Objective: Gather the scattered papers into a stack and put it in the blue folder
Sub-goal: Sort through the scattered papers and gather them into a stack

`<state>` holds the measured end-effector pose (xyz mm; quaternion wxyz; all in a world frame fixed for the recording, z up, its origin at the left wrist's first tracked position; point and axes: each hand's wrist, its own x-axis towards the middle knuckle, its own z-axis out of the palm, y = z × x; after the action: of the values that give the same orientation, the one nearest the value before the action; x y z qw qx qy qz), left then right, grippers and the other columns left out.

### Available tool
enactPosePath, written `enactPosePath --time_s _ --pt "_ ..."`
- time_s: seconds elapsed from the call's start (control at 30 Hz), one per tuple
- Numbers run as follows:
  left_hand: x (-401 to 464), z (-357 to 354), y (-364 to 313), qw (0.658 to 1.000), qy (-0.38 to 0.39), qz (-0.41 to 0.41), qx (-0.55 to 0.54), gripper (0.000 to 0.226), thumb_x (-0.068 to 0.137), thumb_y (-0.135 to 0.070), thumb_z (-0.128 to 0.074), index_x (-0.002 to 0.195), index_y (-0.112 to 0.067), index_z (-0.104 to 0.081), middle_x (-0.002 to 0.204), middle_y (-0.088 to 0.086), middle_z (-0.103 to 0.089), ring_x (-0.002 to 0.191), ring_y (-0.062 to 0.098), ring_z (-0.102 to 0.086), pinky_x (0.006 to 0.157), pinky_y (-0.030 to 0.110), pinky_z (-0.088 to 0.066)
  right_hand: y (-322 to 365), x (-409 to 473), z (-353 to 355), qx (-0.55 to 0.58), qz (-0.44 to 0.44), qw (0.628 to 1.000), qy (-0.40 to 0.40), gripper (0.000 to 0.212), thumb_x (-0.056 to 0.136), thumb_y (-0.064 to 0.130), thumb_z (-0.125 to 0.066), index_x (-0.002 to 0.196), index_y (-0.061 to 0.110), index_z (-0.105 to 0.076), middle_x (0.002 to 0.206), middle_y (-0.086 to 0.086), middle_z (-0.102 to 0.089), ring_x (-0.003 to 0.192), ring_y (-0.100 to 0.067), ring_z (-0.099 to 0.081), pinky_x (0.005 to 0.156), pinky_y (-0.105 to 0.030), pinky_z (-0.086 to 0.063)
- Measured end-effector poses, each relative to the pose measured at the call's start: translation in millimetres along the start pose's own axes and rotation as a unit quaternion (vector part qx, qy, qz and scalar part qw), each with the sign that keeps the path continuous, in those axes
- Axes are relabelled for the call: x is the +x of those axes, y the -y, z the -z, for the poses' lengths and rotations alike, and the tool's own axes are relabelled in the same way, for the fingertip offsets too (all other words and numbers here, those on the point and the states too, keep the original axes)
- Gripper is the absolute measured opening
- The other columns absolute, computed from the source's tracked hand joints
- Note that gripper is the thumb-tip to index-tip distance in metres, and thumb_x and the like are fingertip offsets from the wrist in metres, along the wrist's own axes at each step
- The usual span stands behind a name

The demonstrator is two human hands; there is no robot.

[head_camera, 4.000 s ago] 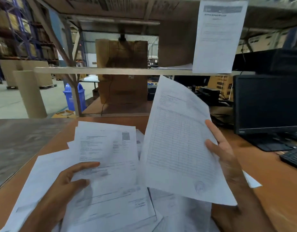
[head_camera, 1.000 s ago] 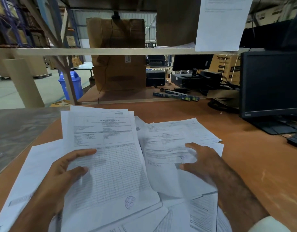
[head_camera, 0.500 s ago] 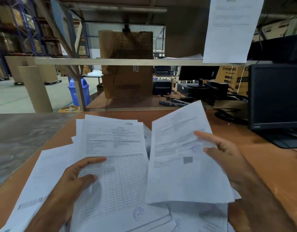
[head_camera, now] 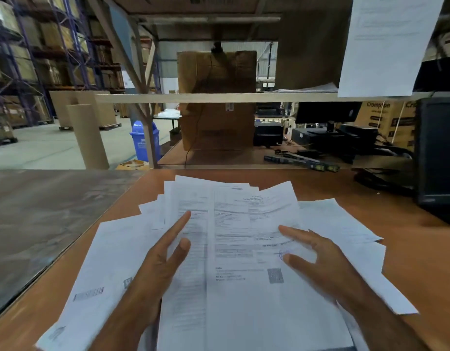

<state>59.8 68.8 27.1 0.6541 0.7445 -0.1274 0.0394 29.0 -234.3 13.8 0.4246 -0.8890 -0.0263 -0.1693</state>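
Gathering looks roughly half done: papers (head_camera: 244,249) form a loose pile at lower centre of the table (head_camera: 408,262), left hand (head_camera: 155,269) and right hand (head_camera: 320,264) lying open-fingered on them, gripping nothing, strays fanned alongside, no blue folder visible.

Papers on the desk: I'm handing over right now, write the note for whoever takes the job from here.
Left hand: open, fingers resting on the left side of the growing stack.
Right hand: open, fingers spread over the top sheet, holding nothing.
Loose sheets lie fanned out left and right of the stack on the wooden desk.
Done: several sheets piled in the middle, edges not squared.
Left: collect the side sheets, square the stack, file it. The blue folder is not in view.
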Motion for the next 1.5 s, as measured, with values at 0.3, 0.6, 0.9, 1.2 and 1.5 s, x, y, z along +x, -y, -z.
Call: enactPosePath --time_s 0.3,0.6,0.9,1.2,1.5 --pt "-7 1 7 0.995 0.093 -0.037 0.000 0.057 0.090 0.004 -0.067 0.127 -0.039 -0.071 0.140 -0.019 -0.062 0.134 0.008 -0.054 0.116 0.045 -0.042 26 3 -45 0.006 0.089 0.996 -0.026 0.054 0.088 0.036 -0.076 0.137 0.040 -0.056 0.132 0.029 -0.052 0.121 0.020 -0.041 0.113 -0.021 -0.034" --pt "-6 22 11 0.992 0.093 0.011 -0.088 0.050 0.078 -0.006 -0.074 0.123 -0.029 -0.075 0.140 -0.008 -0.064 0.129 0.023 -0.060 0.103 0.042 -0.054 30 -4 -48 0.313 -0.066 0.945 0.061 0.078 0.096 0.007 -0.067 0.154 0.037 -0.024 0.133 0.003 -0.066 0.119 -0.015 -0.067 0.101 -0.042 -0.055" --pt "0 91 33 0.990 -0.100 0.045 -0.091 0.053 0.089 0.015 -0.056 0.113 -0.027 -0.077 0.127 0.005 -0.070 0.102 0.025 -0.071 0.079 0.032 -0.063 10 -12 -39 -0.285 -0.004 0.933 0.219 0.091 0.080 0.088 -0.016 0.159 0.041 -0.022 0.168 0.012 -0.018 0.154 -0.012 -0.017 0.121 -0.044 -0.016" --pt "15 57 41 0.994 -0.014 0.016 -0.104 0.058 0.080 0.020 -0.060 0.118 -0.021 -0.076 0.138 0.003 -0.066 0.131 0.030 -0.058 0.112 0.050 -0.044 22 -8 -17 -0.268 -0.045 0.947 0.172 0.048 0.092 0.060 -0.057 0.134 0.037 -0.058 0.141 0.003 -0.054 0.134 -0.027 -0.045 0.105 -0.048 -0.039" --pt "15 44 54 0.996 0.013 0.039 -0.080 0.054 0.082 0.021 -0.059 0.118 -0.016 -0.076 0.133 -0.003 -0.069 0.126 0.027 -0.062 0.112 0.056 -0.043 2 -7 -4 -0.182 -0.186 0.965 0.031 0.086 0.074 0.051 -0.084 0.147 0.035 -0.040 0.139 -0.009 -0.053 0.121 -0.030 -0.057 0.095 -0.034 -0.052"
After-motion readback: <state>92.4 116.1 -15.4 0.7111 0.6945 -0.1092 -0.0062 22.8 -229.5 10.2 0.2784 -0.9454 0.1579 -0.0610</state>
